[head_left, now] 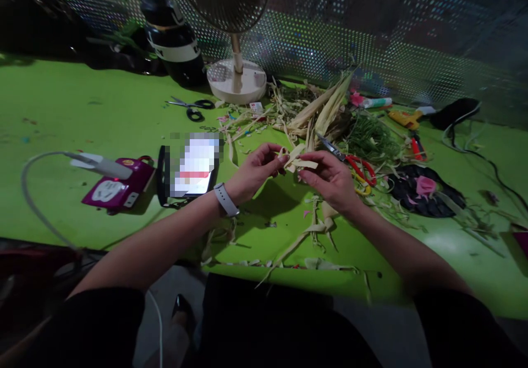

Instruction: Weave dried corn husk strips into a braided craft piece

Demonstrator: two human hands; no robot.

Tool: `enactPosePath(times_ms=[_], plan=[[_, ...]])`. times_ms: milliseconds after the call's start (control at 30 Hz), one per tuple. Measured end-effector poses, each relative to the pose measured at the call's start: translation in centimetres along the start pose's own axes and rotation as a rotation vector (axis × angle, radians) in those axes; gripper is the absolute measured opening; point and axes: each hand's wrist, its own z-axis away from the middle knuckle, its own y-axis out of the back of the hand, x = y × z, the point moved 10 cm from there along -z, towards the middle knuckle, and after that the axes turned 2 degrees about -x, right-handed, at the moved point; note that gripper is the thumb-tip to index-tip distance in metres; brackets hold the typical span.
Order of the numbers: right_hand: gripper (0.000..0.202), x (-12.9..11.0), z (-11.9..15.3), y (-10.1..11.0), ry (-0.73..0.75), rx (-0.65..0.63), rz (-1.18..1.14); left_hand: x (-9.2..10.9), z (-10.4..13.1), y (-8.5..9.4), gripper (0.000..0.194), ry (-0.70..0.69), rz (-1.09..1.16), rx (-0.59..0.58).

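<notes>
Pale dried corn husk strips (297, 160) are pinched between my two hands, above the middle of the green table. My left hand (260, 169), with a grey band at the wrist, grips their left side with thumb and fingers. From the right, my right hand (330, 178) holds the other side, its thumb below the strips. Just beyond my right hand lie scissors with red handles (361, 169). A heap of dried husks (325, 106) lies behind both hands. Nearer to me, a knotted husk strip (307, 231) rests on the table.
To the left are a lit phone (196, 164), a purple power strip (124, 184) with a plugged-in charger, and black scissors (192, 105). A fan base (237, 82) and dark bottle (177, 49) stand behind. Rightward are a yellow glue gun (406, 119) and a pink flower (425, 185) on black material.
</notes>
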Motion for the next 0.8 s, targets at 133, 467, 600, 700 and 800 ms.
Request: enactPosePath(times_ms=[133, 467, 600, 700, 800], plan=[[0.016, -1.2, 0.0, 0.5, 0.15, 0.009, 0.154, -0.3, 0.0, -0.4, 0.03, 0.016, 0.005, -0.039], [0.025, 1.3, -0.1, 0.4, -0.126, 0.076, 0.0, 1.4, 1.0, -1.5, 0.025, -0.193, -0.331, -0.039], [0.02, 1.0, 0.0, 0.2, -0.1, 0.062, 0.045, 1.8, 1.2, -1.7, 0.024, -0.226, -0.42, -0.022], [0.017, 0.6, 0.0, 0.0, -0.058, 0.017, 0.09, 1.4, 0.9, -1.4, 0.027, -0.207, -0.366, -0.024], [0.019, 0.7, -0.2, 0.1, -0.067, -0.003, 0.107, 1.1, 0.7, -1.2, 0.03, -0.191, -0.332, -0.015]])
